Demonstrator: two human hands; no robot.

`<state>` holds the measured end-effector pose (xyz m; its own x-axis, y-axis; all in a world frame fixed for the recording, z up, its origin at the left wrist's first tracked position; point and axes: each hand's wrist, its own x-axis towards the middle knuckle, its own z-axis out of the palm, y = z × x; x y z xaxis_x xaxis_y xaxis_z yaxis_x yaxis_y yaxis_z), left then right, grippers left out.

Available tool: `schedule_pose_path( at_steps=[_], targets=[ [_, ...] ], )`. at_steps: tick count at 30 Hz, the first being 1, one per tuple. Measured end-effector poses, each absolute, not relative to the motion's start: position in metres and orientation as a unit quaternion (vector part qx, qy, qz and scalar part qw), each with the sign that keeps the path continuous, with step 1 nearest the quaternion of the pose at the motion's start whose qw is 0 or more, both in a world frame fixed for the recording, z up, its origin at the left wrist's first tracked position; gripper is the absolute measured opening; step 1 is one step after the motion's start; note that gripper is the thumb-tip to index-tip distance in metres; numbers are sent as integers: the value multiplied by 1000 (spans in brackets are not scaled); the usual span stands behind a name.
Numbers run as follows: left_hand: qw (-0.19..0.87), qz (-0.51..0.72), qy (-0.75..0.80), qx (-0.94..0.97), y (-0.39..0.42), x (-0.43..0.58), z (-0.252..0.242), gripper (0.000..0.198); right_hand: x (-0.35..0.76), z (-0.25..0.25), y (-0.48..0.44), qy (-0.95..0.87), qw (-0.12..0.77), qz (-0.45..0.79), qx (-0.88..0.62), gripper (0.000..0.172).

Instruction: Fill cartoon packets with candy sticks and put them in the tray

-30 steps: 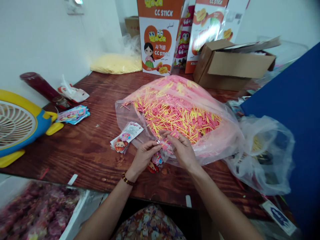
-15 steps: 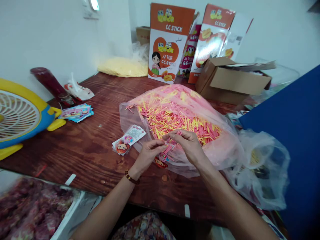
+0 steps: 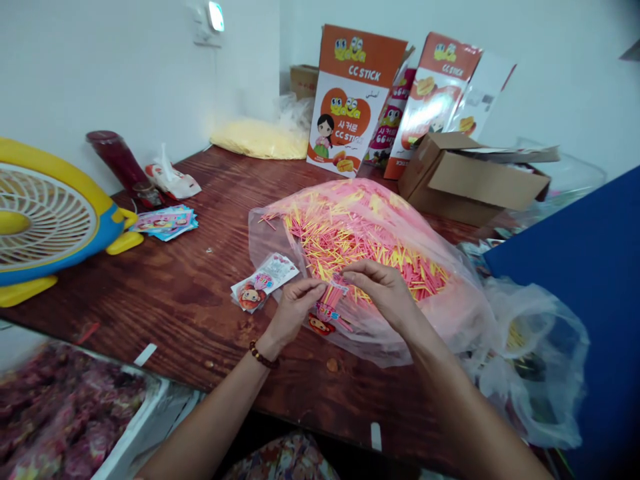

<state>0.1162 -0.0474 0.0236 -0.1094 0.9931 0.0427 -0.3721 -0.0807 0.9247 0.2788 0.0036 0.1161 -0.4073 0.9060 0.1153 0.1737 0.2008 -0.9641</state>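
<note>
A small clear printed packet (image 3: 327,311) with pink sticks in it hangs tilted in front of me, a cartoon face at its lower end. Its upper left edge is pinched between the thumb and finger of my left hand (image 3: 293,310). My right hand (image 3: 384,288) has its fingertips closed at the packet's top right corner; the exact contact is small and hard to see. Just behind both hands lies a large open pink plastic bag (image 3: 425,223), full of loose pink and yellow sticks (image 3: 345,240). Left of it, a stack of flat printed packets (image 3: 263,283) rests on the table.
On the brown wooden table (image 3: 200,293) stand a yellow and blue fan (image 3: 107,213), a dark red bottle (image 3: 117,163), tissues (image 3: 173,180) and blue packets (image 3: 167,221). Cartons (image 3: 345,100) and an opened cardboard box (image 3: 465,187) stand behind. A clear bag (image 3: 545,360) lies right, beside a blue panel (image 3: 575,253).
The pink sticks that were between my right fingers now sit down inside the packet. My right fingertips have moved to the packet's top. The view has shifted slightly.
</note>
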Motion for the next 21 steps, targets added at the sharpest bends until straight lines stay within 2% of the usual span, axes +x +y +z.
schedule_pose_path(
  at_steps=[3, 6, 10, 17, 21],
  targets=[
    [492, 627, 431, 423, -49, 114, 31, 23, 280, 114, 1, -726, 363, 415, -411, 17],
    [427, 644, 452, 446, -50, 114, 39, 20, 280, 116, -2, -747, 390, 349, -411, 18],
    [422, 650, 466, 428, -51, 115, 43, 20, 281, 121, -1, -784, 400, 302, -366, 15],
    [424, 627, 471, 453, -53, 118, 47, 19, 290, 122, 8, -776, 311, 370, -405, 28],
    [440, 611, 477, 454, -52, 121, 46, 20, 294, 119, 19, -741, 274, 457, -410, 19]
  ],
)
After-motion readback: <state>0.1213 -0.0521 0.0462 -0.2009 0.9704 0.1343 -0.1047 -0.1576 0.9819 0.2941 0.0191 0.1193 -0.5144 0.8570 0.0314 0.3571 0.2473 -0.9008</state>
